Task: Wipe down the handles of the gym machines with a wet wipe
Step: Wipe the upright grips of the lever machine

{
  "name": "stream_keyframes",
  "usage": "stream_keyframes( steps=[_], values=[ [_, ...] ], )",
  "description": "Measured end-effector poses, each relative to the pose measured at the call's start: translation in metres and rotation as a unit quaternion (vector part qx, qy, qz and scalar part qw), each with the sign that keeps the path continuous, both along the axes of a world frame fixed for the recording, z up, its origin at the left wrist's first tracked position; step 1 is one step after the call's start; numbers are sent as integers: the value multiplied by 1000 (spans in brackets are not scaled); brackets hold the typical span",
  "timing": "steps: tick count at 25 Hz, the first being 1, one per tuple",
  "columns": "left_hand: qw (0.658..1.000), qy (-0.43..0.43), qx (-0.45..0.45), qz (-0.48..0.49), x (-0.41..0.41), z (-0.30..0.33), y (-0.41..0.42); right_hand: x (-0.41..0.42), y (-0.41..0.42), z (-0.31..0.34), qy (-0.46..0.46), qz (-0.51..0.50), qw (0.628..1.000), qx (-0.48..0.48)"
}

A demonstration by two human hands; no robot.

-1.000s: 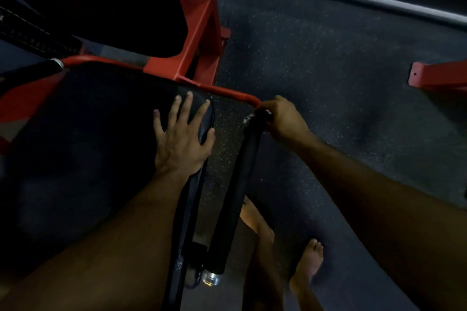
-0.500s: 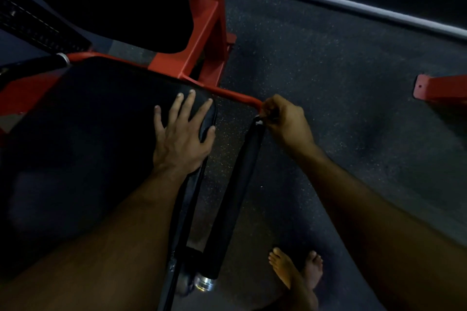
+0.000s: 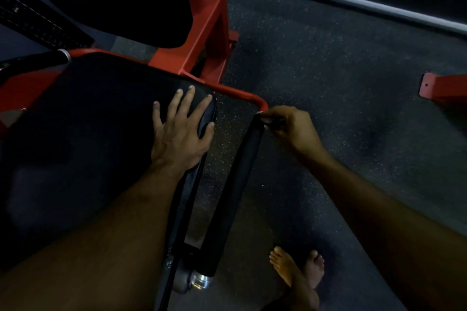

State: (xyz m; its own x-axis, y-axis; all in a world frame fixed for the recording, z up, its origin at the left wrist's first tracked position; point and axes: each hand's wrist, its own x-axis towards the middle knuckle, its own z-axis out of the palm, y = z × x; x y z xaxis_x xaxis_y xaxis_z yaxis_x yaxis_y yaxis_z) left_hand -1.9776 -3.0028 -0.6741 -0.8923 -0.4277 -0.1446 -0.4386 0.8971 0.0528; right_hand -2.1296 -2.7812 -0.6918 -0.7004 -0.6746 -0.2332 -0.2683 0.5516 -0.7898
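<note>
A long black foam handle (image 3: 232,197) runs from a red tube bend (image 3: 257,102) down to a silver end cap (image 3: 202,281). My right hand (image 3: 293,129) sits at the handle's top end, fingers curled and pinching a small dark wad, apparently the wet wipe (image 3: 273,124), against the grip. It is too dim to make out the wipe clearly. My left hand (image 3: 180,131) lies flat with spread fingers on the right edge of the black seat pad (image 3: 88,121).
The machine's red frame post (image 3: 209,33) rises behind the seat, under a black back pad. Another red machine foot (image 3: 444,88) lies at the right. Bare feet (image 3: 295,270) stand on the dark speckled rubber floor. A grey skirting strip (image 3: 353,0) runs along the far wall.
My right hand has shifted slightly from over the handle's top end to its right side. The feet have stepped to the right. My left hand stays flat on the seat.
</note>
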Motion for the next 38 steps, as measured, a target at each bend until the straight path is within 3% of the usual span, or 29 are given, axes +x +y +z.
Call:
stream_keyframes(
  steps=[3,6,13,19,23,27,29,34,36,38],
  values=[
    [1000,-1,-1,-1,1,-1,0,4,-16,2,-14,-67,997,36],
    [1000,4,3,-2,1,0,1,25,-8,3,-60,-133,989,-10],
    [1000,-11,6,5,0,2,3,5,-6,-3,-177,-147,973,-28],
    [1000,-12,8,8,-1,3,5,37,7,18,-184,-149,969,-69],
    [1000,-9,1,5,-1,2,3,72,13,31,-141,-171,967,-123],
    [1000,-3,-3,-3,-3,1,3,54,0,11,-91,-224,964,-112],
    [1000,1,-9,-2,-1,-1,1,44,-9,-6,-103,-262,955,-95],
    [1000,16,-16,-9,-1,-4,1,48,-10,7,-243,-350,896,-128],
    [1000,16,-15,-6,-1,-5,0,65,-2,29,-241,-302,913,-128],
    [1000,18,-15,-2,1,-3,1,80,7,49,-163,-220,956,-107]
  ],
)
